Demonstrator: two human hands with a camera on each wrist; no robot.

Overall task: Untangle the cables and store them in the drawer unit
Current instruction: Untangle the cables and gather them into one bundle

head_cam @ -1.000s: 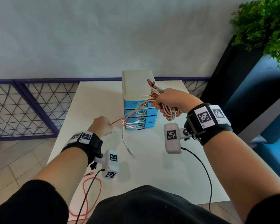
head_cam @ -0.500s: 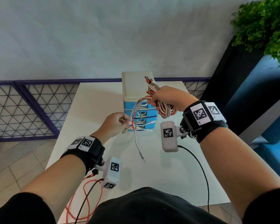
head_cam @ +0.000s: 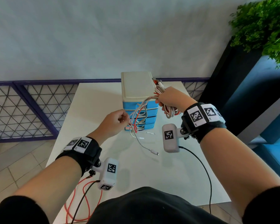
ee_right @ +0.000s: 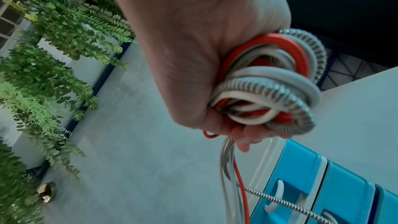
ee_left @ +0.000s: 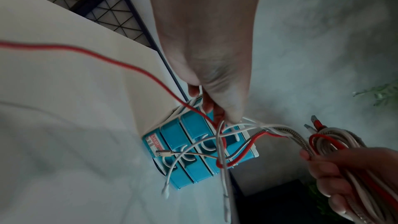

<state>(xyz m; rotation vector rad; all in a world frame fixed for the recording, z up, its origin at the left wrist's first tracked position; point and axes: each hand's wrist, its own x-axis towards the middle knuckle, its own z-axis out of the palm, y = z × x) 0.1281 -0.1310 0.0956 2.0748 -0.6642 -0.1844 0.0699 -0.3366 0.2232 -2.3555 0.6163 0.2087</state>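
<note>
Several loose strands hang in front of the drawer unit (head_cam: 139,110); one white cable end (head_cam: 153,152) lies on the table (head_cam: 94,101) nearest the body. Left hand (head_cam: 115,122), just before the unit's drawers, pinches a few thin strands; the red cable (ee_left: 120,60) trails from it. Right hand (head_cam: 170,99), beside the unit's top edge, fist closed round the coiled cable bundle (ee_right: 269,81). Judgement: light, limp, the braided one stiffer; best taken near a plug and drawn out singly; hard pulls likely tighten crossings.
</note>
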